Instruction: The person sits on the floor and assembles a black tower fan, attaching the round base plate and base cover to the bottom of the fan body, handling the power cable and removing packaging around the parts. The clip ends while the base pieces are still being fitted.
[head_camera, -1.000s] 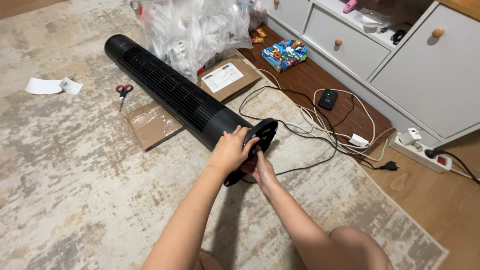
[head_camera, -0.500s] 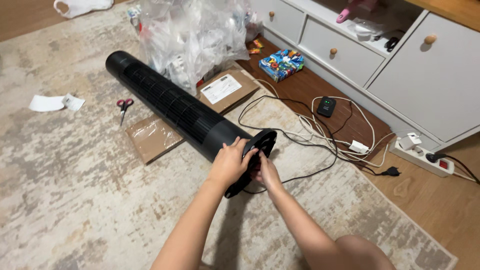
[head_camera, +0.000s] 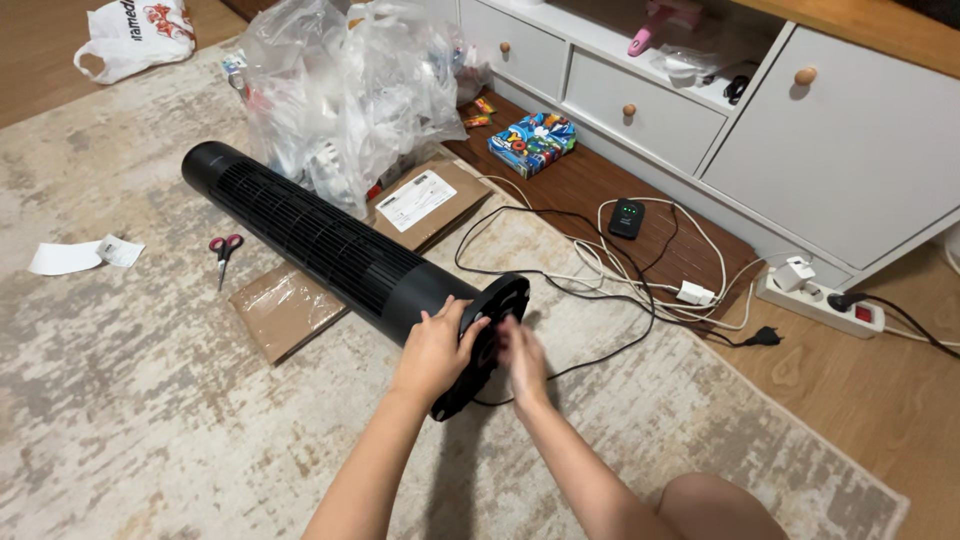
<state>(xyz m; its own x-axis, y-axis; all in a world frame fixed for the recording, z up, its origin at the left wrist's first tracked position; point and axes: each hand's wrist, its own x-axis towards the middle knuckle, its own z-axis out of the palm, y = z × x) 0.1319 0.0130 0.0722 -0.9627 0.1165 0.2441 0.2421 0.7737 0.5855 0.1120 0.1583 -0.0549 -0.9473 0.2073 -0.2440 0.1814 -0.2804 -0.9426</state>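
Left grip (head_camera: 437, 347): fingers spread, palm clamped over the lower end of the black tower fan (head_camera: 320, 245), touching the round base plate (head_camera: 482, 343). Right grip (head_camera: 522, 358): fingers extended and open, blurred, against the outer face of the base plate; closing on it cannot be confirmed. Fan lies on its side on the beige rug (head_camera: 130, 430), across a flattened cardboard box (head_camera: 285, 310). Red-handled scissors (head_camera: 224, 250) lie near the fan's left. Black power cord (head_camera: 590, 300) loops from the base toward the white power strip (head_camera: 820, 300).
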